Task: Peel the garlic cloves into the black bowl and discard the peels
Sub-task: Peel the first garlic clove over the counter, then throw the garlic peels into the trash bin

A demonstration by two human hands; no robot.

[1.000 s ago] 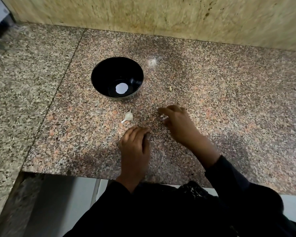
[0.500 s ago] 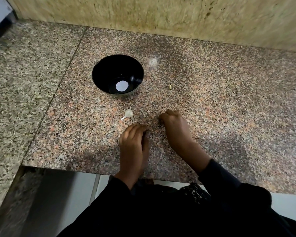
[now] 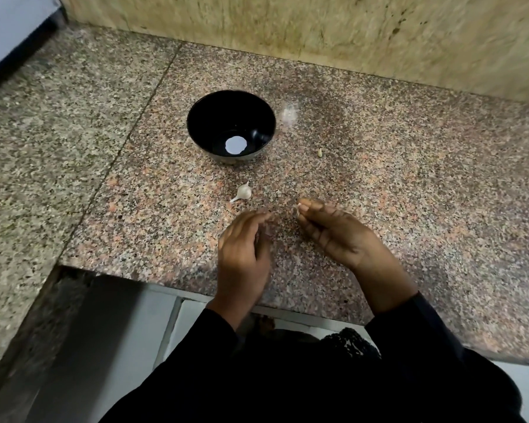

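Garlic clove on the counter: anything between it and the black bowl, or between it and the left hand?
Nothing visible. The garlic clove lies on bare counter just in front of the black bowl. The left hand hovers just short of it, with nothing between.

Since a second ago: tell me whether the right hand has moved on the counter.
Yes. The right hand has lifted and turned palm-up, pinching a pale scrap at its fingertips, but stays about as far right of the garlic clove.
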